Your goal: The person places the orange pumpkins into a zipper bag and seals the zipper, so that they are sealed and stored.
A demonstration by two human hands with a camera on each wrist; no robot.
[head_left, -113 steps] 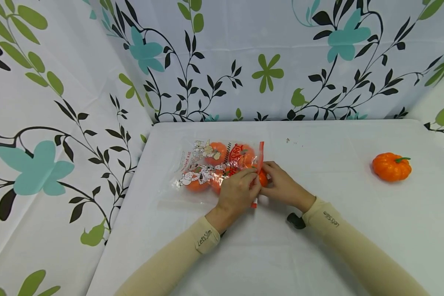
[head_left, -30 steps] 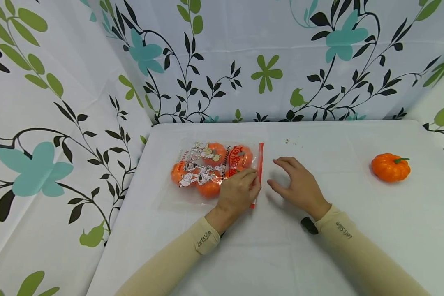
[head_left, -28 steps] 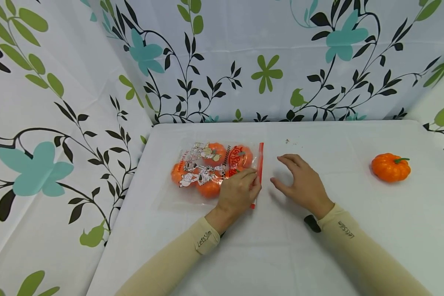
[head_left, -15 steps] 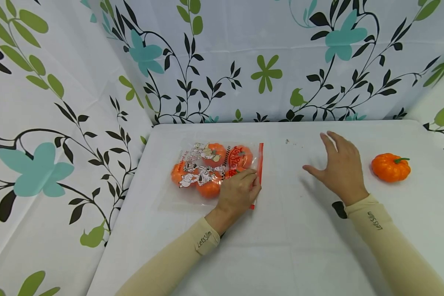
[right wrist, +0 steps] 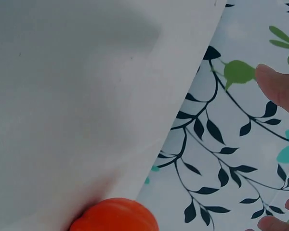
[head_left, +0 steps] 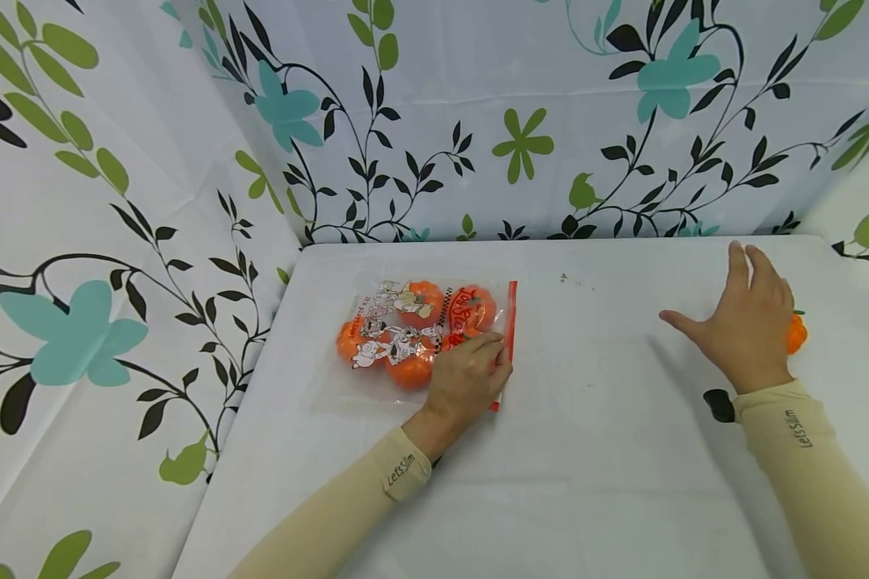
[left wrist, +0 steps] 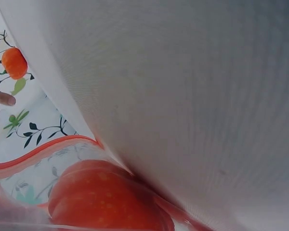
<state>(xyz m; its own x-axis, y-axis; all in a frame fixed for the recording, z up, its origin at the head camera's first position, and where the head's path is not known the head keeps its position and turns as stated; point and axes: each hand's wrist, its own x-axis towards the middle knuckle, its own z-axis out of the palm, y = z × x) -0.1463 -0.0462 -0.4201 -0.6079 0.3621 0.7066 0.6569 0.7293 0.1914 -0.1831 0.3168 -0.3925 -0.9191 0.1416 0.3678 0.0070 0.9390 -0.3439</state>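
At least four pumpkins (head_left: 409,372) are already inside the bag (head_left: 512,310); a loose pumpkin (head_left: 797,334) is still out, at its three o'clock. The left hand (head_left: 471,371) grips the bag at four o'clock; the right hand (head_left: 755,334), spread and holding nothing, partly hides the loose pumpkin.

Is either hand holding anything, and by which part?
The left hand grips the clear plastic bag by its red-edged end. The right hand holds nothing.
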